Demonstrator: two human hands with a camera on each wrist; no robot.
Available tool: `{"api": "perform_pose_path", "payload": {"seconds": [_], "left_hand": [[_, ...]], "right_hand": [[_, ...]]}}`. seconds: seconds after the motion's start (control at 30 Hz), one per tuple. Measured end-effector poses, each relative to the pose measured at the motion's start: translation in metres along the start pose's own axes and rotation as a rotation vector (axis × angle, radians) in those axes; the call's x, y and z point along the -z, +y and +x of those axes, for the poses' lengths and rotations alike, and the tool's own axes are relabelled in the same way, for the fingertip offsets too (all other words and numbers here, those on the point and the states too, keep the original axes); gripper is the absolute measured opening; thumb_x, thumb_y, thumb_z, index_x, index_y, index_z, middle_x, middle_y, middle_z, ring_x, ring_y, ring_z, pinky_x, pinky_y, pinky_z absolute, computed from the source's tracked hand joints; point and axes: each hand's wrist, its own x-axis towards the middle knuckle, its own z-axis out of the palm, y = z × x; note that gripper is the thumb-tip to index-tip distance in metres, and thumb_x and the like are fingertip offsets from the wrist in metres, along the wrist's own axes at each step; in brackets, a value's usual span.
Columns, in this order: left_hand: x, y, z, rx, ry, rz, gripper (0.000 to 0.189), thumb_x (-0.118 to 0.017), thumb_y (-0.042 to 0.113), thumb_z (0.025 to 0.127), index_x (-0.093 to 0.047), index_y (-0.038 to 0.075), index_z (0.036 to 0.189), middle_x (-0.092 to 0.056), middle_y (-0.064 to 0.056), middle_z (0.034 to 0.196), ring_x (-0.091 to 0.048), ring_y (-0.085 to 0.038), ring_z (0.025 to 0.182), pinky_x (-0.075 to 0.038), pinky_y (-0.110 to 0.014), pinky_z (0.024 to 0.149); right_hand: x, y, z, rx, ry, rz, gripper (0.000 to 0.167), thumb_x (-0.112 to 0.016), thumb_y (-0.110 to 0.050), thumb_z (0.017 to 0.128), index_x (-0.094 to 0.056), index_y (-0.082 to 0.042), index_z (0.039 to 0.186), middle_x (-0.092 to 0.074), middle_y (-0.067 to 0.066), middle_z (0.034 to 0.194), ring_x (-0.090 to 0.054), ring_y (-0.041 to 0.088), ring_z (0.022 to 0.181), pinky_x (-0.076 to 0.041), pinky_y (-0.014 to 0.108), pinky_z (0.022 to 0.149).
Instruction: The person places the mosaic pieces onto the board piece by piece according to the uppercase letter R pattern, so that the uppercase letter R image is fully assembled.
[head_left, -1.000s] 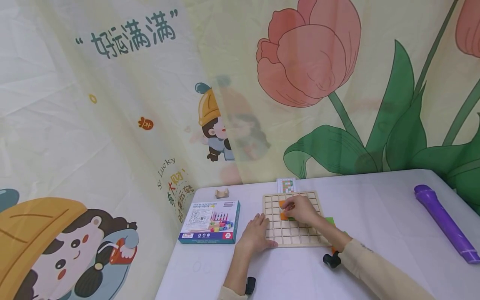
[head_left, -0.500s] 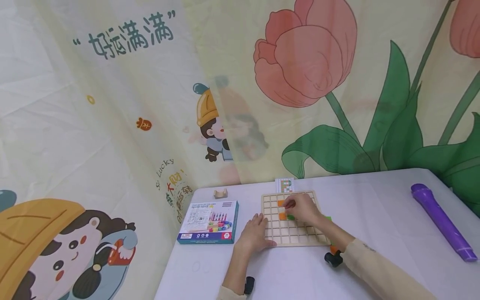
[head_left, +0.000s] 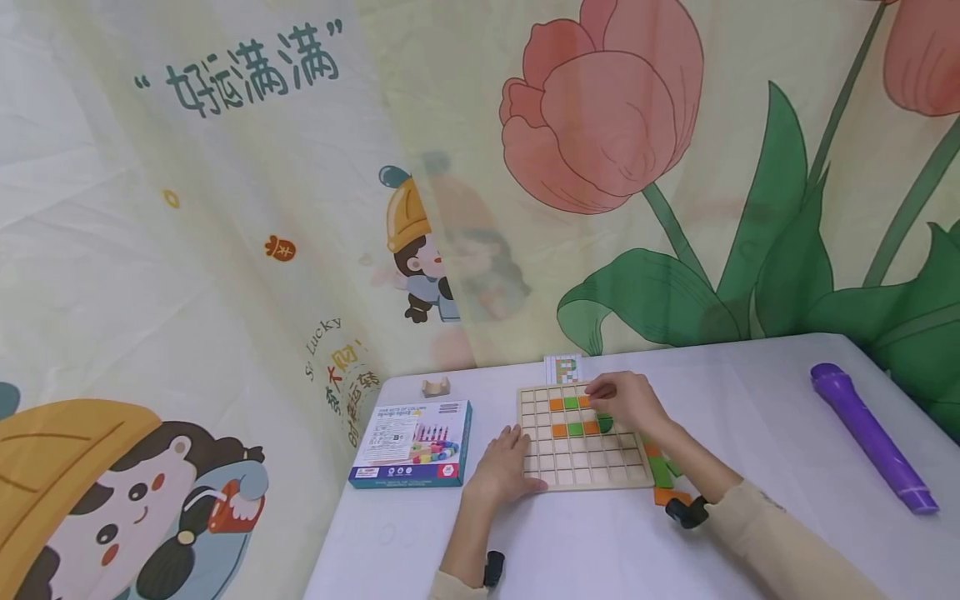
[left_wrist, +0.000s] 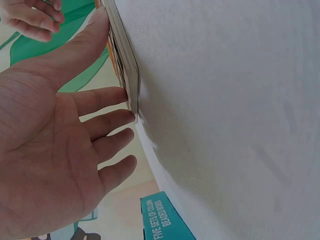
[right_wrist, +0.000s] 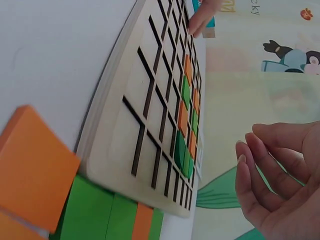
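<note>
A wooden grid board [head_left: 543, 460] lies on the white table. Two rows of orange and green tiles sit in its cells, including a green tile [head_left: 575, 429] and an orange tile [head_left: 591, 428]. A dark green, round-edged tile [right_wrist: 179, 150] lies at the right end of the lower row. My left hand [head_left: 498, 467] rests against the board's left edge, fingers extended and thumb along the near side. Over the board's upper right is my right hand [head_left: 630, 404]. In the right wrist view its fingers [right_wrist: 267, 182] are loosely bent, with nothing visible between them.
Loose tiles, among them an orange tile [right_wrist: 37, 162] and a green tile [right_wrist: 85, 205], lie beside the board's right edge. A pattern card [head_left: 562, 368] is behind the board. Left stand a boxed set [head_left: 412, 442] and a small wooden piece [head_left: 436, 387]; far right lies a purple rod [head_left: 873, 437].
My right hand has moved rightward and away from the tile rows, uncovering more orange and green tiles. My left hand stays at the board's edge. The head view has shifted slightly.
</note>
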Motion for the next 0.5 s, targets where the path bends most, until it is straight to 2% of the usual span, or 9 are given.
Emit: {"api": "perform_pose_path", "payload": {"seconds": [0.23, 0.5], "left_hand": [[0.0, -0.002, 0.001, -0.009, 0.003, 0.011, 0.09, -0.089, 0.04, 0.082, -0.049, 0.004, 0.154, -0.039, -0.015, 0.166, -0.029, -0.032, 0.156, -0.029, -0.05, 0.126], [0.001, 0.0, 0.001, -0.011, 0.002, 0.015, 0.089, -0.089, 0.04, 0.082, -0.05, 0.003, 0.153, -0.039, -0.015, 0.165, -0.029, -0.032, 0.156, -0.029, -0.05, 0.126]], "right_hand": [[0.012, 0.016, -0.007, -0.049, 0.012, -0.019, 0.015, -0.077, -0.009, 0.093, -0.078, -0.005, 0.107, -0.076, 0.001, 0.093, -0.072, 0.021, 0.087, -0.06, 0.042, 0.08], [0.023, 0.03, -0.019, -0.065, 0.022, -0.032, 0.017, -0.076, -0.007, 0.093, -0.078, -0.003, 0.109, -0.076, 0.001, 0.092, -0.071, 0.02, 0.086, -0.061, 0.04, 0.079]]}}
